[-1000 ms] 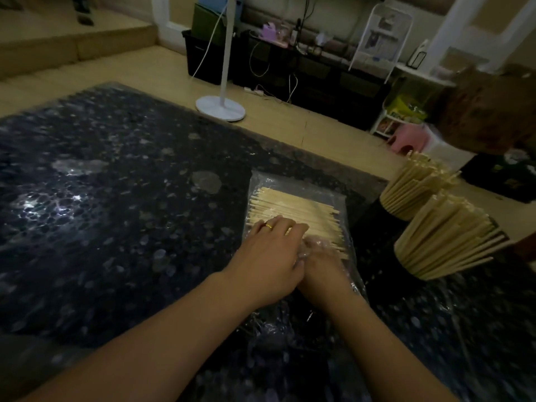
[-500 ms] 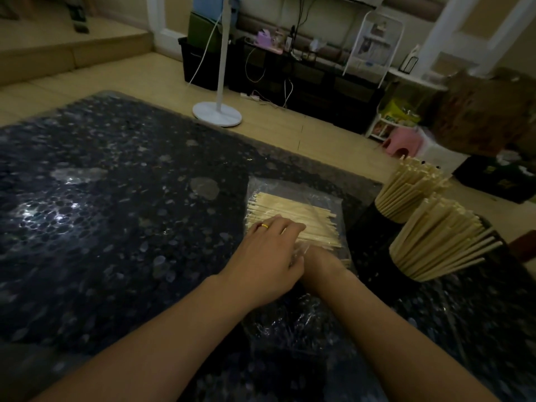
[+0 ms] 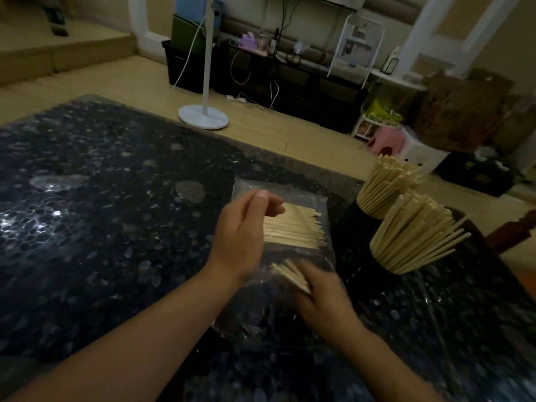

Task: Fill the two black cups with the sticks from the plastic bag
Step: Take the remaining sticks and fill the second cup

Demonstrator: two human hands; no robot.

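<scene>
Glossy speckled stone table (image 3: 101,227), clear crinkly plastic bag (image 3: 327,253), matt wood sticks (image 3: 293,230).

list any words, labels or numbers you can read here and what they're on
None can be read.
Yellow packet on the shelf: has print, too blurred to read.
Plastic bag of sticks: no print visible.
Two black cups: no label visible.

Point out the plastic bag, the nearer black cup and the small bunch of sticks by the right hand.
plastic bag (image 3: 301,195): head view, bare far edge.
nearer black cup (image 3: 359,274): head view, dark side wall.
small bunch of sticks (image 3: 290,274): head view, middle of bunch.
</scene>
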